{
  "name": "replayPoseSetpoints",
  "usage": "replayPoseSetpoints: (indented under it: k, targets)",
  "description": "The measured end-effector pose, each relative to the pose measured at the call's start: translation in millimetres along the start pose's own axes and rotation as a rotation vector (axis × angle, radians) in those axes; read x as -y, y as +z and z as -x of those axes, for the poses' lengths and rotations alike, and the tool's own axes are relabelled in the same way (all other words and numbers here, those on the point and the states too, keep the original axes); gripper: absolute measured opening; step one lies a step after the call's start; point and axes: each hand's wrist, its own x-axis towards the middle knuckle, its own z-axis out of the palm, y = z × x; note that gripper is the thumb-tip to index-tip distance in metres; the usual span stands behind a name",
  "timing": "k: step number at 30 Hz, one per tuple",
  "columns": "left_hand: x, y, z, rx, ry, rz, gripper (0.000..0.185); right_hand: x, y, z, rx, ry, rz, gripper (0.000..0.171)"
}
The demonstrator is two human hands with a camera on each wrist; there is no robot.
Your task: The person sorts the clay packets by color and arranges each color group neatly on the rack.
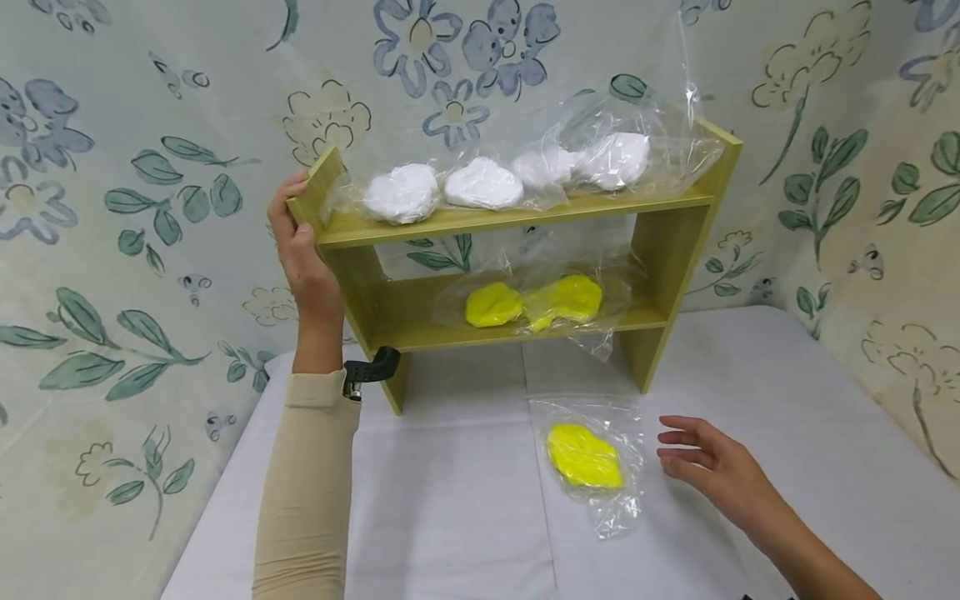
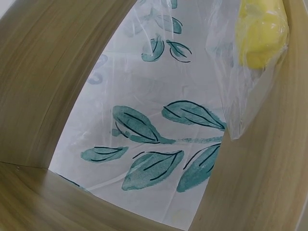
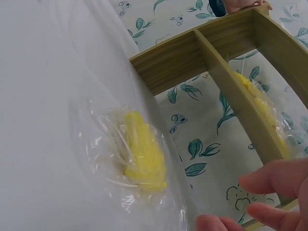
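White table (image 1: 750, 392), four white bags (image 1: 483, 183), three yellow (image 1: 583, 456)

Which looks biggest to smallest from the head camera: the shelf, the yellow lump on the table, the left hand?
1. shelf
2. left hand
3. yellow lump
The hand and lump look close in size, so that order is unsure.

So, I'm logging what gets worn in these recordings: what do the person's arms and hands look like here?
The left arm wears a long, close-fitting beige sleeve ending at the wrist, where a black camera mount is strapped on. The left hand is bare: no glove or ring shows. The right hand and the visible part of its forearm are bare too, with no sleeve in view.
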Motion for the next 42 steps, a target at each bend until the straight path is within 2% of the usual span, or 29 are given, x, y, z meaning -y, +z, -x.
replayPoseSetpoints:
  k: [5,10,18,25,28,32,42]
  targets:
    - [-1.5,0.2,-0.2,-0.023,-0.016,-0.001,0.042,-8,-1,1,0.115,0.098,-0.115,0.068]
    - [-0.7,0.2,0.0,-0.024,-0.006,0.005,0.042,-18,1,4,0.187,0.161,-0.277,0.071]
    - [0.1,0.7,-0.8,-0.008,0.013,0.014,0.042,-29,6,3,0.286,0.143,-0.484,0.067]
    - [-2.3,0.6,0.5,-0.02,0.0,0.006,0.041,-31,5,-2,0.283,0.212,-0.587,0.06]
    - [-3.3,1.2,0.6,-0.018,-0.003,-0.002,0.041,-31,5,-6,0.28,0.209,-0.566,0.055]
    - [-4.2,2.1,1.2,-0.016,-0.003,0.0,0.041,-29,10,-11,0.248,0.208,-0.483,0.055]
    - [-4.4,1.0,1.5,-0.006,-0.005,-0.001,0.042,-9,35,-22,0.13,0.179,-0.152,0.065]
